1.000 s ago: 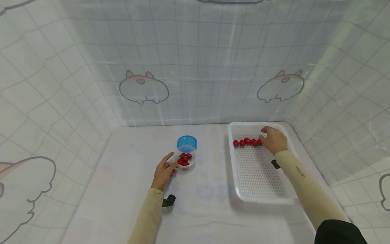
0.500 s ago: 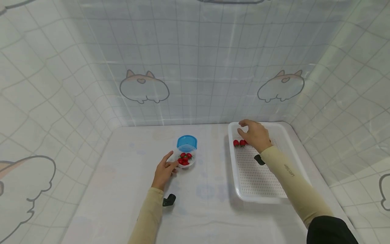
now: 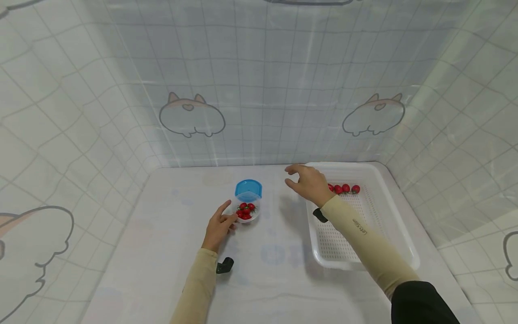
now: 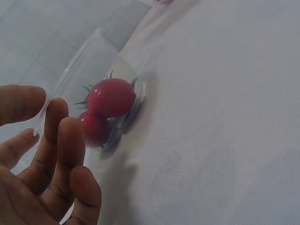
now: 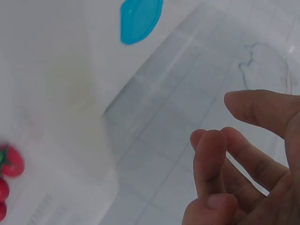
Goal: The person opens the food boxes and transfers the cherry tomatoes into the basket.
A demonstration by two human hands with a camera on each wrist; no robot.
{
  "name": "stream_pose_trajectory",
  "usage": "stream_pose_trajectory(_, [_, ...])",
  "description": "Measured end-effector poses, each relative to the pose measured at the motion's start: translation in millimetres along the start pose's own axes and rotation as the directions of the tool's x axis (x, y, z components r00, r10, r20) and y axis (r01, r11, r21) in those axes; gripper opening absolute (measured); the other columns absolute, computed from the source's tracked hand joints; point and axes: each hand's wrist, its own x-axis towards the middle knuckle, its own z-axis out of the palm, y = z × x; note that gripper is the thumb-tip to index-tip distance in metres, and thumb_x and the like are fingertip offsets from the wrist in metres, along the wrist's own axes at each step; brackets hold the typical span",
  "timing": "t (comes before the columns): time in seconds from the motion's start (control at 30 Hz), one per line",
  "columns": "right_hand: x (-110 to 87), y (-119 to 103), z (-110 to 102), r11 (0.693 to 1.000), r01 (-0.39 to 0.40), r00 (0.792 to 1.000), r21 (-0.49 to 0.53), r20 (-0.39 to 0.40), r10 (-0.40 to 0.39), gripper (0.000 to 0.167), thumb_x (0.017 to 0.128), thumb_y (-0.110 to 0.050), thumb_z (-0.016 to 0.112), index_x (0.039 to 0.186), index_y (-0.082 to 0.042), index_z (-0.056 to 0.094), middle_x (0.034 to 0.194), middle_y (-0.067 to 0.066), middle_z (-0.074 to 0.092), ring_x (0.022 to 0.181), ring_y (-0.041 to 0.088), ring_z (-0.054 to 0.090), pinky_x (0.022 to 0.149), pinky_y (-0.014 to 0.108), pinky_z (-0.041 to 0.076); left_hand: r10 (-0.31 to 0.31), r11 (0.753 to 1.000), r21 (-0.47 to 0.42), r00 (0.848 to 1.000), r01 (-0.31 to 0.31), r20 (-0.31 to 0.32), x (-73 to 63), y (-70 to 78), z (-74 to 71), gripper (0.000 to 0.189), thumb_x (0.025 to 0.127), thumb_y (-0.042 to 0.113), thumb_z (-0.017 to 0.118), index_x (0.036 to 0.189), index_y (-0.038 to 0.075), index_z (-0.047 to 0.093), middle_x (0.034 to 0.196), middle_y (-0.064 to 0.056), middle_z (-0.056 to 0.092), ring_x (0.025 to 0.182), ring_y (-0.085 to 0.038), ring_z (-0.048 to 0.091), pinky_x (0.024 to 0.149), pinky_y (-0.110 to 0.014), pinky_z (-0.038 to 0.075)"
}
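Observation:
In the head view a small clear plastic container [image 3: 256, 215] holds several cherry tomatoes [image 3: 246, 209], its blue lid [image 3: 248, 186] lying flipped back behind it. My left hand [image 3: 218, 227] is at its left side; the left wrist view shows thumb and fingers pinching the thin rim, with red tomatoes [image 4: 111, 97] visible through the wall. My right hand [image 3: 309, 183] hovers over the left rim of a white perforated basket [image 3: 311, 243]. Thumb and fingers are apart there, with nothing between them. Several cherry tomatoes [image 3: 346, 188] sit in a row at the basket's back, partly hidden by the right hand.
A pale patterned cloth [image 3: 267, 279] covers the table, with the container left of the basket. Tiled-print curtains [image 3: 279, 112] enclose the back and both sides. A dark wrist camera [image 3: 225, 265] sticks out beside the left wrist.
My right hand has moved left from above the tomato row to the basket's left rim, uncovering the row's right end. The left hand and container have stayed put.

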Motion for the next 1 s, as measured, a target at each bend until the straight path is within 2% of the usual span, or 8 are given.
stream_pose_trajectory(0.17, [3.3, -18, 13, 1.0, 0.013, 0.999, 0.022, 0.047, -0.014, 0.036, 0.095, -0.035, 0.071, 0.128, -0.02, 0.069, 0.118, -0.001, 0.073, 0.076, 0.013, 0.065, 0.064, 0.037, 0.054, -0.003, 1.0, -0.012, 1.0, 0.003, 0.007, 2.6, -2.8, -0.5, 0.06, 0.098, 0.026, 0.068, 0.154, 0.028, 0.045, 0.097, -0.006, 0.073, 0.079, -0.022, 0.066, 0.073, -0.032, 0.048])
stream_pose_trajectory(0.4, [6.9, -40, 30, 0.996, 0.068, 0.99, 0.061, 0.12, -0.076, 0.037, 0.095, -0.032, 0.072, 0.13, -0.019, 0.068, 0.119, 0.001, 0.073, 0.08, 0.014, 0.067, 0.065, 0.031, 0.054, 0.0, 1.0, -0.02, 1.0, 0.0, 0.014, 3.7, -3.1, -0.7, 0.061, 0.098, 0.027, 0.068, 0.154, 0.027, 0.044, 0.098, -0.007, 0.073, 0.081, -0.024, 0.066, 0.074, -0.033, 0.048])
stream_pose_trajectory(0.47, [7.8, -45, 35, 0.995, 0.08, 0.985, 0.067, 0.147, -0.089, 0.038, 0.095, -0.031, 0.072, 0.131, -0.02, 0.067, 0.119, 0.0, 0.073, 0.084, 0.015, 0.069, 0.065, 0.031, 0.054, 0.0, 1.0, -0.02, 1.0, 0.001, 0.016, 3.6, -2.9, -0.5, 0.061, 0.098, 0.027, 0.068, 0.154, 0.027, 0.044, 0.098, -0.008, 0.073, 0.082, -0.024, 0.066, 0.074, -0.033, 0.048])
stream_pose_trajectory(0.67, [10.9, -57, 56, 0.989, 0.131, 0.965, 0.066, 0.222, -0.142, 0.039, 0.095, -0.031, 0.073, 0.131, -0.018, 0.067, 0.12, 0.0, 0.072, 0.103, 0.018, 0.069, 0.078, 0.038, 0.057, 0.004, 1.0, -0.019, 1.0, -0.003, 0.018, 2.1, -1.5, -0.8, 0.06, 0.099, 0.026, 0.067, 0.154, 0.026, 0.044, 0.098, -0.007, 0.073, 0.081, -0.024, 0.066, 0.074, -0.033, 0.048])
stream_pose_trajectory(0.87, [14.8, -68, 74, 0.985, 0.152, 0.94, 0.086, 0.294, -0.171, 0.037, 0.094, -0.026, 0.075, 0.129, -0.016, 0.069, 0.119, 0.005, 0.072, 0.107, 0.024, 0.067, 0.081, 0.043, 0.057, 0.019, 1.0, -0.018, 1.0, -0.018, 0.018, 1.3, -1.4, -1.5, 0.059, 0.099, 0.026, 0.067, 0.154, 0.025, 0.045, 0.095, -0.006, 0.073, 0.08, -0.024, 0.066, 0.074, -0.033, 0.048])
stream_pose_trajectory(1.0, [16.5, -73, 84, 0.986, 0.159, 0.931, 0.045, 0.325, -0.165, 0.039, 0.092, -0.026, 0.077, 0.129, -0.017, 0.069, 0.119, 0.003, 0.072, 0.107, 0.022, 0.067, 0.082, 0.041, 0.057, 0.014, 1.0, -0.023, 1.0, -0.014, 0.018, 0.8, -1.5, -1.8, 0.058, 0.099, 0.026, 0.068, 0.153, 0.027, 0.046, 0.096, -0.006, 0.073, 0.08, -0.024, 0.066, 0.074, -0.032, 0.048])
